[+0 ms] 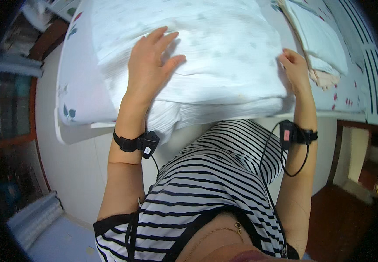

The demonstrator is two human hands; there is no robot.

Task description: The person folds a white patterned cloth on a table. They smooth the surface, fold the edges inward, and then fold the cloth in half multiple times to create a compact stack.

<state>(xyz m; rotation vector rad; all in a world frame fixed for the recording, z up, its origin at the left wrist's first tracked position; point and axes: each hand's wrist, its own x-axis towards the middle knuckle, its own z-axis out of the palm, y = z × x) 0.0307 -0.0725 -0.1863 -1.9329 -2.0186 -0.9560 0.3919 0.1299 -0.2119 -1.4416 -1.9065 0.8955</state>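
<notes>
A large white cloth (221,65) with faint pale prints lies spread in layers before me, and its near edge hangs over the front of the bed-like surface. My left hand (153,55) is on the left part of this cloth, palm down with the fingers apart, holding nothing. At the cloth's right edge, my right hand (292,65) has its thumb and fingers curled together on the fabric. The exact grip is partly hidden by the fingers.
The cloth rests on a floral-printed sheet (77,91). A folded white cloth (326,42) lies at the right, with a peach fabric (325,78) showing beneath it. Beyond is a white slatted rail (372,75). Black cables (267,144) run from the wrist devices. A glass-fronted cabinet (12,108) stands at left.
</notes>
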